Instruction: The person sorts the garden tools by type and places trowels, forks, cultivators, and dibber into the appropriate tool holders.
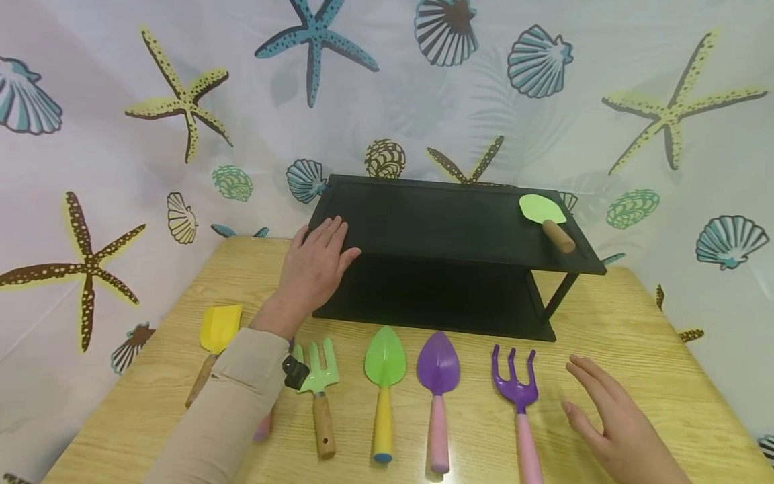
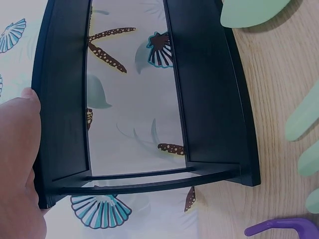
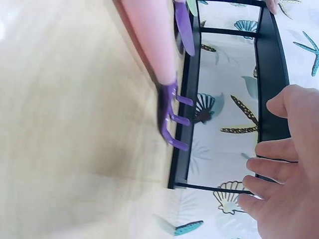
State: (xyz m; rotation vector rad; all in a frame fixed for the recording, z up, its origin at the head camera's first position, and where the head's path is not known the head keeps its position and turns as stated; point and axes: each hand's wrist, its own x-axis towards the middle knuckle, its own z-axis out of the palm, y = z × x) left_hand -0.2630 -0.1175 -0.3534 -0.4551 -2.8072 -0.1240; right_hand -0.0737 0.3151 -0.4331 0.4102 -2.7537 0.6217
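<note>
My left hand [image 1: 314, 269] lies on the left end of the black two-tier shelf [image 1: 423, 218], fingers extended over its top board. The left wrist view shows that hand [image 2: 20, 159] along the shelf's edge. My right hand [image 1: 617, 423] holds nothing; its fingers are loosely spread over the table, right of a purple hand fork [image 1: 515, 390] with a pink handle. On the shelf's top right lies a light green trowel [image 1: 542, 209] with a wooden handle. Under my left forearm, a pink handle end [image 1: 263, 428] peeks out, the rest of that tool hidden.
In front of the shelf, a yellow shovel [image 1: 220, 327], a light green fork [image 1: 320, 376], a green trowel [image 1: 385, 363] and a purple trowel [image 1: 438, 363] lie in a row on the wooden table [image 1: 611, 323]. A patterned cloth [image 1: 411, 101] hangs behind and at both sides.
</note>
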